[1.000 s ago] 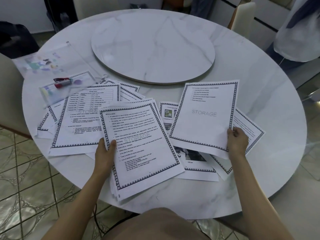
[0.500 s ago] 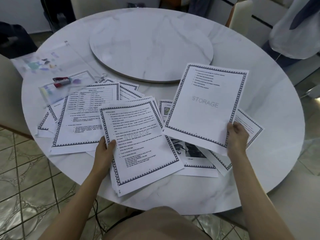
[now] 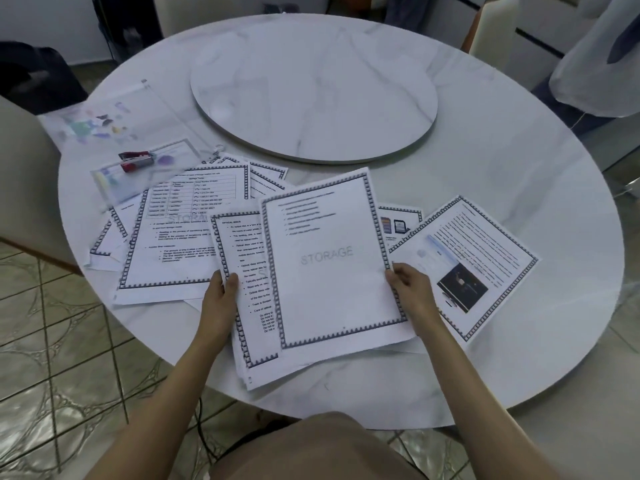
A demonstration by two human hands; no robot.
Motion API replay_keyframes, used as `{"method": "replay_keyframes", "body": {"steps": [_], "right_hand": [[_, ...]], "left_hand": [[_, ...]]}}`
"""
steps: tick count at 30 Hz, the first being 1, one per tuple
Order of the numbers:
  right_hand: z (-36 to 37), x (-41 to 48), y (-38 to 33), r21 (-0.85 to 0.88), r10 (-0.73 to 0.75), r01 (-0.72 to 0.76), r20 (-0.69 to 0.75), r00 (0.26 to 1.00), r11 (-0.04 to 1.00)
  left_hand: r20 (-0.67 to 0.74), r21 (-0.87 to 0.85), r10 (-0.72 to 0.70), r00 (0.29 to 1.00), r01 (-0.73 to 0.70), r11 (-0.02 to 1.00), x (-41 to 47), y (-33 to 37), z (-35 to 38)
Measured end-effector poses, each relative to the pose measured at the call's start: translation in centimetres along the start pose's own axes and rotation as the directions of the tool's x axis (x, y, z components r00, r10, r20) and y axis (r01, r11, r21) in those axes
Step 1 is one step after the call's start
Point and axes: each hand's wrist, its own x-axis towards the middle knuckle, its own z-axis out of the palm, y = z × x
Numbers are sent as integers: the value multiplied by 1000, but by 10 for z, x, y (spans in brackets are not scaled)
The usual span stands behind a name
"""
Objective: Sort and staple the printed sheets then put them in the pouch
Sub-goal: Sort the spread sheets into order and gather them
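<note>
Container: a clear plastic pouch (image 3: 104, 129) with faint coloured prints lies flat on the tabletop (image 3: 519, 168), to the left of the turntable (image 3: 311, 88). A red stapler (image 3: 135, 161) lies at the pouch's near end. Whether it sits inside the plastic or on top cannot be told. No printed sheet can be confirmed inside the pouch.

Grip, left hand (image 3: 221, 296): closed on the left edge of a stack of sheets (image 3: 249, 271), thumb on top, fingers underneath. The stack lies on the person's side of the turntable and overhangs the tabletop's near edge.

Grip, right hand (image 3: 412, 289): pinching the right edge of a single sheet marked STORAGE (image 3: 332, 265), thumb on top. This sheet lies across the stack, tilted, and covers most of the stack's top page.

Loose sheets: one with a table (image 3: 183, 237) lies near-left of the turntable, over several others. One with a dark photo (image 3: 464, 265) lies near-right of it.

Obscured: a further page with small pictures (image 3: 398, 223) shows only its top corner. Body text is blurred and unreadable. The fingers under the paper are hidden.
</note>
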Motion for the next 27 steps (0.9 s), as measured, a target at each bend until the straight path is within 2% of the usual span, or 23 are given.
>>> {"method": "replay_keyframes", "body": {"steps": [11,13,17,19,23,27], "right_hand": [[45,-17,-8,-76,-29,44,187,982,996],[48,-19,-8,-102,-47,66,177,983,993],[43,-16,-10,-98,-74,79,52,996,992],[38,-13,-15,-57,-47,49,47,998,997],[25,-11,-34,135,39,-60,154,987,989],[12,-8,-54,205,-39,8,145,989,979]], "left_hand": [[-6,85,34,999,-33,996,-3,0,1],[-9,80,26,1000,-25,996,-3,0,1],[-20,39,69,997,-68,997,-7,7,3],[-18,19,121,993,-120,993,-11,16,4],[8,-24,206,978,-206,978,-13,40,12],[28,-22,289,957,-289,957,-9,66,24]]}}
